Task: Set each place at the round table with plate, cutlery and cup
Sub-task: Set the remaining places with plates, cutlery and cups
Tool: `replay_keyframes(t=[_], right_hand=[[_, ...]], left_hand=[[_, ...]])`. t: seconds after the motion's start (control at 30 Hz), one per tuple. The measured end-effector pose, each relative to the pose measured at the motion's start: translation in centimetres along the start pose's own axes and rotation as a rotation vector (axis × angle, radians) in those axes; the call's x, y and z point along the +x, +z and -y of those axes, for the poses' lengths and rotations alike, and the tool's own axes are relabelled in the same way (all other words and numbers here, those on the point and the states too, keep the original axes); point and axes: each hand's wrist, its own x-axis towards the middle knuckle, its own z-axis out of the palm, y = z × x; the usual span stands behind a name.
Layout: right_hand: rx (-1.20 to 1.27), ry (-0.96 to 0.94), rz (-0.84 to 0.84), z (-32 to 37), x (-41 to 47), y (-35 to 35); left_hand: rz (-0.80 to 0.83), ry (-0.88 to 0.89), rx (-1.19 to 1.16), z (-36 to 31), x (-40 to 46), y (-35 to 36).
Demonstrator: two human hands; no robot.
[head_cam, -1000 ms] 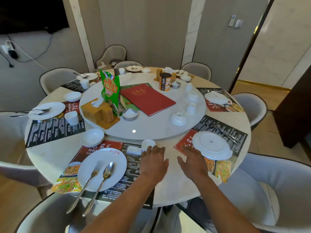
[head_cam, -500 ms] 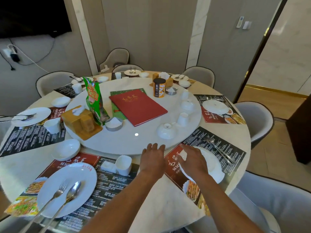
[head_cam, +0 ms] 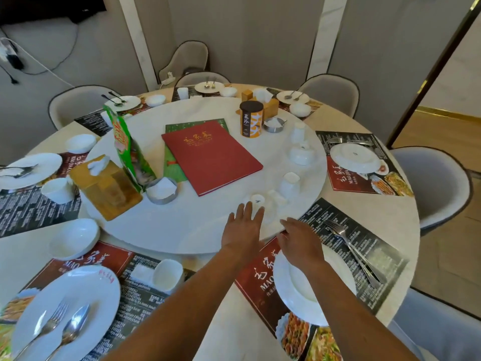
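Marble round table, its near and left edges cut off, carries a white turntable. On the turntable you can count one red menu; the upside-down bowl by your fingertips is smeared and hard to read. Nearest plate sits on its placemat, partly hidden under your right wrist, one fork beside it, knife unclear. Your left hand lies flat, fingers straight, on the turntable, touching the bowl. Your right hand is spread loosely at the turntable's rim, holding nothing.
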Motion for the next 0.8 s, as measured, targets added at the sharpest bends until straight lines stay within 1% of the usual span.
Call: replay_keyframes(t=[0.13, 0.23, 0.3, 0.43, 0.5, 0.67, 0.8], right_hand=[[-0.060, 0.012, 0.053, -0.3, 2.8, 1.1], [-0.068, 0.033, 0.037, -0.1, 3.6, 1.9], [-0.055, 0.044, 0.001, 0.0, 3.6, 2.2], [-0.054, 0.060, 0.001, -0.1, 3.0, 2.6], [-0.049, 0.050, 0.005, 0.0, 2.9, 2.5], [-0.021, 0.016, 0.044, -0.2, 2.7, 1.6], [0.007, 0.027, 0.010, -0.6, 0.1, 1.2]], left_hand=[[0.058, 0.097, 0.074, 1.8, 3.6, 1.5], [0.057, 0.138, 0.067, 2.6, 4.4, 3.1], [0.006, 0.148, 0.035, 2.7, 4.3, 3.9], [-0.199, 0.201, 0.035, 2.4, 3.1, 5.2], [-0.231, 0.201, 0.072, 2.0, 2.4, 5.1], [-0.142, 0.230, 0.212, 0.8, 1.3, 4.4], [-0.123, 0.154, 0.216, 0.3, 0.0, 2.4]])
